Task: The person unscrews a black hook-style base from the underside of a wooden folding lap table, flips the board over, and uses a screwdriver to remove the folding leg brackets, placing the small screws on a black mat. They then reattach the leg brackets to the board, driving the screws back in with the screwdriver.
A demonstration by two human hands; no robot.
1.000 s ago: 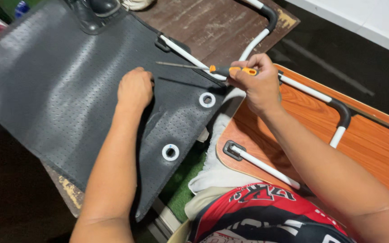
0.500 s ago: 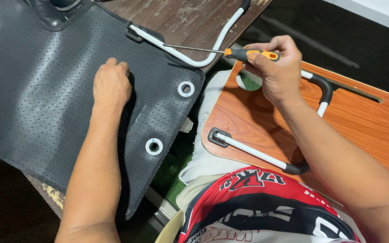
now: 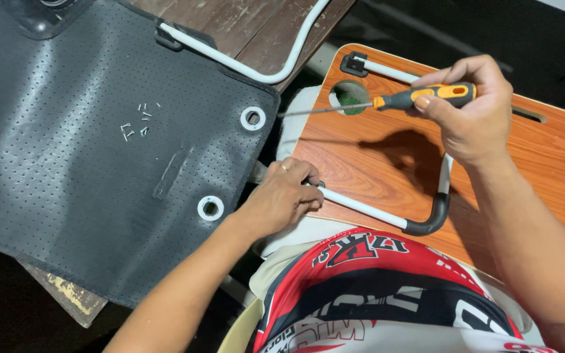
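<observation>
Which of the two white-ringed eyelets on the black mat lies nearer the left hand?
The lower eyelet, beside the left hand; the upper eyelet sits farther up the mat's edge.

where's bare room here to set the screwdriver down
Free: the perforated black mat left of its two ring eyelets, below the small loose screws; also the orange wooden board inside the white tube leg. Crowded: the board's near-left corner, where the left hand grips the leg's end.

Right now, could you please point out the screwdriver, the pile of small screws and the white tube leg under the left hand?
screwdriver (image 3: 420,97): head view, on its orange and black handle.
small screws (image 3: 135,122): head view, middle of the cluster on the black mat.
white tube leg (image 3: 361,206): head view, on the straight white run.
</observation>
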